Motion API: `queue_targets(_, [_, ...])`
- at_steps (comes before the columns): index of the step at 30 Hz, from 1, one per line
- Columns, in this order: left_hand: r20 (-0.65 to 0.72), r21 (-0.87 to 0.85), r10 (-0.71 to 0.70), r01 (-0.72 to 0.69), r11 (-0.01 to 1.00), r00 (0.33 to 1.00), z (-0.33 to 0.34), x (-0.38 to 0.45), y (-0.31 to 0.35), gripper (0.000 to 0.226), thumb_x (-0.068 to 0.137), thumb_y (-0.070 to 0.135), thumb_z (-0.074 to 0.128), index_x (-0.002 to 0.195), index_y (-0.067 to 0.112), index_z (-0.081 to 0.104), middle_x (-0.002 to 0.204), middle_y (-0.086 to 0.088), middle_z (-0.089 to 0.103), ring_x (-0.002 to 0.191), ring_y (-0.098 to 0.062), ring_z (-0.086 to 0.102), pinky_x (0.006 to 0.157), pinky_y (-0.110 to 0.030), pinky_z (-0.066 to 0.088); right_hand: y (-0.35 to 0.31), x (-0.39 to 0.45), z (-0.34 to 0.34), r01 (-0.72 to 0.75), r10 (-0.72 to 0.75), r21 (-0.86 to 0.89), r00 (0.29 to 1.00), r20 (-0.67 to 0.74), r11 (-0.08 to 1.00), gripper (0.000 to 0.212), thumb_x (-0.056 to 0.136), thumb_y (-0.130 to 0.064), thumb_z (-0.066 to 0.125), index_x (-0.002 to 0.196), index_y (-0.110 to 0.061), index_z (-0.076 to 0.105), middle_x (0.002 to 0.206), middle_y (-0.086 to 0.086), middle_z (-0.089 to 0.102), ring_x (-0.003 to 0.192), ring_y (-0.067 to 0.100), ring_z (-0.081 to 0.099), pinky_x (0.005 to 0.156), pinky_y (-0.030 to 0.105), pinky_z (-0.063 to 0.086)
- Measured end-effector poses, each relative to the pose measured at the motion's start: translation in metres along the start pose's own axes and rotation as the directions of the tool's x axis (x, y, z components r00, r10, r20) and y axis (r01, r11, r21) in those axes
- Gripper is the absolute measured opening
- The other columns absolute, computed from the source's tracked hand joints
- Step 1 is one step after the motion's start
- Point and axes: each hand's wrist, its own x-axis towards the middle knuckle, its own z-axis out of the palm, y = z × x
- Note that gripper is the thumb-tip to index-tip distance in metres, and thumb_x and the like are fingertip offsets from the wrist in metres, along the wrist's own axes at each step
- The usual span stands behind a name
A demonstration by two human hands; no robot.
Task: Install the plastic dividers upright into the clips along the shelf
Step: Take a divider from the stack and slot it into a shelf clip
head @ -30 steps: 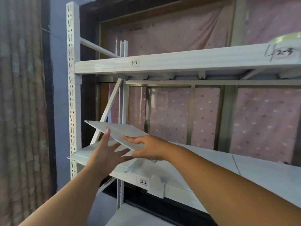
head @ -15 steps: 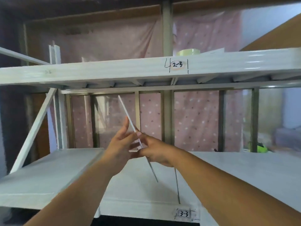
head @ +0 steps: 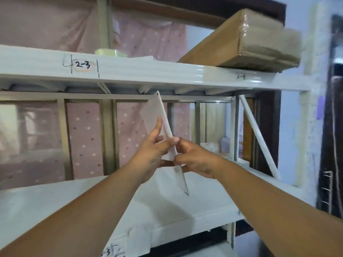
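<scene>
A thin translucent plastic divider [head: 163, 115] is held edge-on and tilted, its top near the underside of the upper shelf, its bottom tip hanging over the lower white shelf [head: 55, 199]. My left hand [head: 150, 154] grips its left face with the fingers pointing up. My right hand [head: 193, 158] pinches the divider's right edge at mid-height. A white plastic clip [head: 138, 240] sits on the front lip of the lower shelf, below my left forearm. The divider is apart from the clip.
The upper shelf [head: 130, 73] carries a label "2-3" [head: 82, 65], a tape roll [head: 111, 52] and a tilted cardboard box [head: 246, 41]. A diagonal white brace [head: 258, 134] and the rack upright [head: 311, 101] stand at the right. A pink spotted cloth hangs behind.
The view has swung right along the rack, from bay 2-2 past 2-3. The divider went from lying flat in both hands to standing edge-on, and moved right with them.
</scene>
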Motion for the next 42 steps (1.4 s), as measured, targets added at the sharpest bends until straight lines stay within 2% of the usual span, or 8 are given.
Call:
queue_targets(3, [0.083,0.014,-0.034,0.033,0.999,0.996,0.056,0.023,-0.002,0.089,0.086,0.026,0.088,0.14,0.077,0.04,0.149,-0.007,0.054,0.123,-0.035,0.065,0.067,-0.046,0.067,0.009,-0.032,-0.044,-0.008,0.012,0.051,0.996,-0.087,0.999,0.072,0.091,0.008,0.052,0.118,-0.057,0.066,0.144,-0.007,0.057,0.119,0.021,0.069,0.103,0.055,0.053])
queue_targets(6, [0.152,0.01,-0.059,0.058,0.998,0.987,0.101,0.039,-0.009,0.092,0.082,0.027,0.09,0.142,0.075,0.04,0.152,-0.012,0.049,0.136,-0.047,0.052,0.077,-0.055,0.067,0.022,-0.061,-0.086,-0.007,0.014,0.06,0.993,-0.119,0.998,0.071,0.091,0.006,0.054,0.135,-0.05,0.06,0.148,-0.006,0.056,0.125,0.022,0.066,0.107,0.061,0.048])
queue_targets(11, [0.223,0.021,-0.072,0.069,0.997,0.972,0.165,0.051,-0.035,0.099,0.082,0.023,0.089,0.15,0.069,0.033,0.15,-0.013,0.054,0.132,-0.044,0.06,0.086,-0.064,0.064,0.049,-0.104,-0.134,-0.022,0.038,0.075,0.976,-0.215,0.997,0.069,0.089,0.007,0.055,0.135,-0.045,0.062,0.145,-0.001,0.059,0.125,0.022,0.065,0.106,0.058,0.05])
queue_targets(18, [0.206,0.033,-0.078,0.073,0.997,0.975,0.224,0.066,-0.065,0.096,0.085,0.021,0.089,0.146,0.073,0.035,0.153,-0.016,0.05,0.13,-0.046,0.059,0.082,-0.066,0.064,0.086,-0.13,-0.174,-0.014,0.055,0.128,0.947,-0.318,0.992,0.067,0.087,0.012,0.049,0.137,-0.031,0.063,0.136,0.004,0.065,0.118,0.021,0.069,0.092,0.047,0.058])
queue_targets(23, [0.183,0.047,-0.065,0.058,0.997,0.981,0.237,0.078,-0.074,0.091,0.089,0.02,0.085,0.149,0.069,0.035,0.157,-0.024,0.045,0.135,-0.055,0.053,0.085,-0.067,0.063,0.104,-0.123,-0.187,-0.015,0.023,0.023,0.918,-0.396,1.0,0.063,0.083,-0.003,0.057,0.136,-0.038,0.062,0.138,-0.003,0.062,0.122,0.024,0.066,0.101,0.064,0.052])
queue_targets(27, [0.157,0.037,-0.074,0.069,0.997,0.985,0.237,0.089,-0.079,0.09,0.09,0.019,0.083,0.15,0.067,0.036,0.163,-0.028,0.035,0.142,-0.062,0.038,0.083,-0.062,0.065,0.111,-0.114,-0.198,-0.017,0.014,-0.005,0.934,-0.358,1.0,0.06,0.085,-0.008,0.06,0.135,-0.04,0.061,0.143,-0.007,0.06,0.123,0.02,0.066,0.1,0.065,0.052])
queue_targets(32, [0.128,0.118,-0.06,0.045,0.992,0.99,0.24,0.096,-0.081,0.092,0.089,0.022,0.084,0.149,0.07,0.033,0.177,0.0,0.019,0.151,-0.04,0.041,0.084,-0.062,0.064,0.125,-0.105,-0.208,-0.01,0.015,0.015,0.937,-0.348,1.0,0.055,0.09,-0.002,0.061,0.134,-0.035,0.061,0.135,-0.005,0.063,0.131,0.022,0.058,0.094,0.062,0.057])
queue_targets(42, [0.103,0.192,-0.06,0.039,0.981,0.993,0.243,0.103,-0.086,0.093,0.092,0.021,0.082,0.152,0.069,0.028,0.176,-0.008,0.021,0.147,-0.034,0.045,0.074,-0.053,0.068,0.142,-0.095,-0.213,0.032,-0.018,0.037,0.943,-0.334,0.999,0.057,0.089,-0.002,0.062,0.13,-0.042,0.059,0.133,0.004,0.063,0.124,0.028,0.061,0.082,0.05,0.064])
